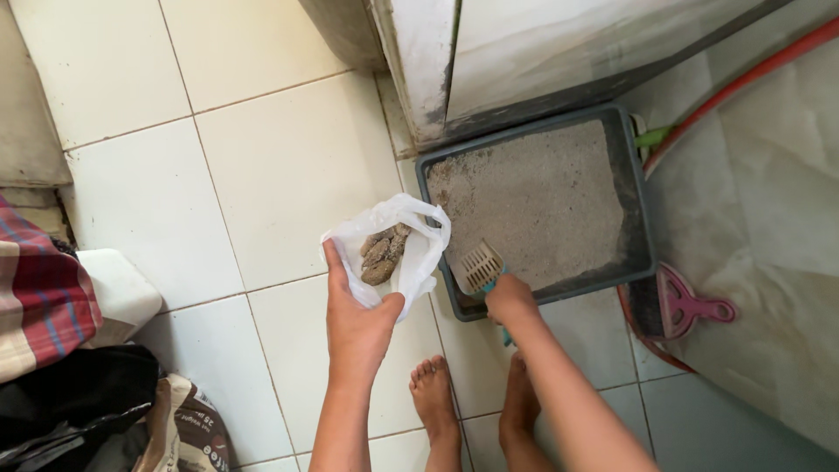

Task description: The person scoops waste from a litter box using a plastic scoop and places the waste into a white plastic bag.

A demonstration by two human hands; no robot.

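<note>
Squeezed against a wall, the litter tray (631, 188) was edged by bare floor tiles (262, 166). A white bag (418, 229) was pinched open by the left hand (357, 322); the scoop (482, 267), at the tray's near rim, was gripped by the right hand (509, 300).

A brown printed sack (188, 428) slumps at bottom left.

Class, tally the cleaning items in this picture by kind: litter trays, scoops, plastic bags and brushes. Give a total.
Grey rectangular plastic litter tray: 1
Cream slotted plastic scoop: 1
White thin plastic bag: 1
Pink plastic brush: 1
Total: 4
</note>
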